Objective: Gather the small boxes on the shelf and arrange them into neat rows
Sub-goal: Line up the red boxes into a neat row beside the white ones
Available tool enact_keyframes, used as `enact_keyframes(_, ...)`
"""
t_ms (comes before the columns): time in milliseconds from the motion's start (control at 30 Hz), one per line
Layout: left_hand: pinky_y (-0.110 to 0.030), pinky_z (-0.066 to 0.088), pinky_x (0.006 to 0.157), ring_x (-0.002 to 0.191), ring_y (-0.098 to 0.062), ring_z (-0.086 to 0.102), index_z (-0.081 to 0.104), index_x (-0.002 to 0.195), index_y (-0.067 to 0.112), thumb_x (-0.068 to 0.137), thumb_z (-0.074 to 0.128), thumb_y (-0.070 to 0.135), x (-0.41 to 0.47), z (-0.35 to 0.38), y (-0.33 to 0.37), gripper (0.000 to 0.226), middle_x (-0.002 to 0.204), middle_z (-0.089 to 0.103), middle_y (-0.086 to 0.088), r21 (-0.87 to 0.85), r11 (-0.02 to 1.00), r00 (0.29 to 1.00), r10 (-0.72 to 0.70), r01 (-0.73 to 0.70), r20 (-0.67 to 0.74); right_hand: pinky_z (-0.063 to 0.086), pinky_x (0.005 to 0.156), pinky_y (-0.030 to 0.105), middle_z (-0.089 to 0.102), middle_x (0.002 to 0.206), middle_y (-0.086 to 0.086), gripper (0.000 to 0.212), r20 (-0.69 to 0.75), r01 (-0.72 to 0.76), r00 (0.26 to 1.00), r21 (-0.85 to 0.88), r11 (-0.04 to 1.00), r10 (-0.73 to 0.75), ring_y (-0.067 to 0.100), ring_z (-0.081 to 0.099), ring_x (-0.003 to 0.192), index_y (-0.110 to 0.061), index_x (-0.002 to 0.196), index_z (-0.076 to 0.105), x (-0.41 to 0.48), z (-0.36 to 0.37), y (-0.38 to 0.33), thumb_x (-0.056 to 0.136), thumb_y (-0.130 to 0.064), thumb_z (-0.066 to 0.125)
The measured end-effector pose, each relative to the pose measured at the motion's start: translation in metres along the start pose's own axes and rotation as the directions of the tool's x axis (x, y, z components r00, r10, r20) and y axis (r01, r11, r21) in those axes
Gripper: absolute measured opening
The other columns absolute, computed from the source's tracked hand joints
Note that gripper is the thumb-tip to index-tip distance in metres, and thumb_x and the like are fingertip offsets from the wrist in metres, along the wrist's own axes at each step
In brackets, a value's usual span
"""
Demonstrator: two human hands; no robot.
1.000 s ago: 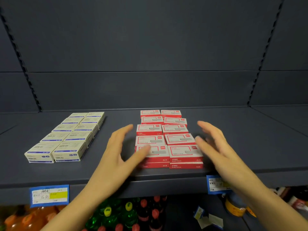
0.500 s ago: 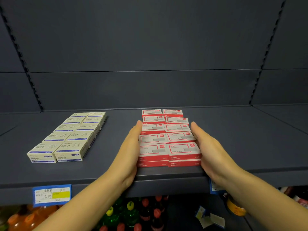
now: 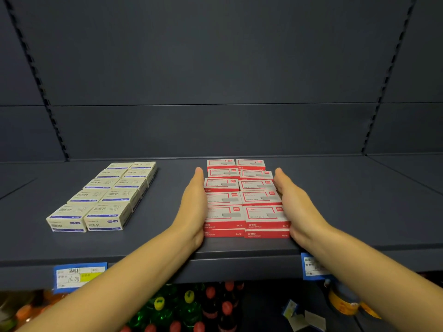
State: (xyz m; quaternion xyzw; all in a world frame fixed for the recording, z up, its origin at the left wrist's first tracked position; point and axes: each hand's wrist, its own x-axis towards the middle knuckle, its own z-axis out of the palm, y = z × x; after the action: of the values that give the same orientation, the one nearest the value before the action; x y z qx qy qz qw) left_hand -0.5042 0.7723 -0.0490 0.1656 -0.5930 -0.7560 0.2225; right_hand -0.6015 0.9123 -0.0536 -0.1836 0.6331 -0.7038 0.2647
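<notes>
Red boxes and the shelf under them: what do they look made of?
Red boxes: likely printed cardboard, slight sheen, with crisp folded edges and printed labels. Shelf: probably painted metal, matte dark grey, going by its thin formed front lip; the material under the paint can't be confirmed.

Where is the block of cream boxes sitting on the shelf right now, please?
In the head view, the cream boxes sit left of centre on the shelf, apart from the red boxes, above the yellow price tag.
</notes>
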Motion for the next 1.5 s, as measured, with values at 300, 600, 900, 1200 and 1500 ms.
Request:
enact_keyframes(300, -0.016, 0.046, 0.034, 0.044, -0.001, 0.064, 0.051, 0.068, 0.028, 0.098, 0.024, 0.044, 0.009, 0.001, 0.002, 0.043, 0.042, 0.062, 0.019, 0.024, 0.999, 0.999, -0.027, 0.027, -0.029, 0.056, 0.05, 0.025, 0.071, 0.059, -0.008, 0.039, -0.054, -0.006, 0.998, 0.052, 0.999, 0.009, 0.012, 0.071, 0.059, -0.03, 0.074, 0.053, 0.01, -0.002, -0.006, 0.094, -0.052, 0.028)
enact_keyframes(600, -0.016, 0.047, 0.036, 0.043, -0.003, 0.064, 0.051, 0.07, 0.025, 0.099, 0.022, 0.042, 0.024, 0.003, 0.001, 0.045, 0.042, 0.062, 0.018, 0.026, 0.999, 0.995, -0.023, 0.025, -0.1, 0.056, 0.054, 0.027, 0.069, 0.053, -0.011, 0.04, -0.132, -0.036, 0.99, 0.051, 0.998, 0.042, 0.014, 0.069, 0.059, -0.031, 0.071, 0.05, 0.028, 0.003, -0.007, 0.096, -0.051, 0.025)
enact_keyframes(900, -0.017, 0.05, 0.04, 0.043, -0.002, 0.064, 0.05, 0.069, 0.025, 0.099, 0.02, 0.042, 0.034, 0.001, 0.0, 0.045, 0.041, 0.061, 0.018, 0.03, 0.999, 0.993, -0.018, 0.021, -0.113, 0.053, 0.057, 0.029, 0.066, 0.047, -0.012, 0.043, -0.176, -0.014, 0.984, 0.016, 1.0, 0.017, 0.013, 0.067, 0.058, -0.026, 0.072, 0.052, 0.036, 0.003, -0.007, 0.098, -0.048, 0.026)
enact_keyframes(1200, -0.032, 0.054, 0.066, 0.07, -0.02, 0.068, 0.054, 0.073, 0.027, 0.098, 0.021, 0.046, 0.04, -0.001, -0.001, 0.046, 0.068, 0.071, 0.003, 0.083, 0.996, 0.995, -0.031, 0.038, -0.092, 0.054, 0.065, 0.034, 0.069, 0.069, 0.0, 0.043, -0.197, -0.028, 0.98, -0.029, 0.999, 0.022, 0.02, 0.067, 0.065, -0.026, 0.071, 0.052, 0.039, 0.004, -0.009, 0.097, -0.05, 0.027)
enact_keyframes(1500, -0.011, 0.047, 0.048, 0.05, 0.004, 0.062, 0.05, 0.119, 0.015, 0.098, 0.018, 0.045, 0.054, -0.006, 0.009, 0.049, 0.056, 0.062, 0.014, 0.169, 0.985, 0.998, -0.002, 0.013, -0.061, 0.047, 0.038, 0.018, 0.06, 0.065, -0.023, 0.043, -0.168, -0.039, 0.985, -0.095, 0.995, 0.023, 0.006, 0.059, 0.039, -0.025, 0.106, 0.055, 0.05, -0.002, -0.019, 0.095, -0.054, 0.025)
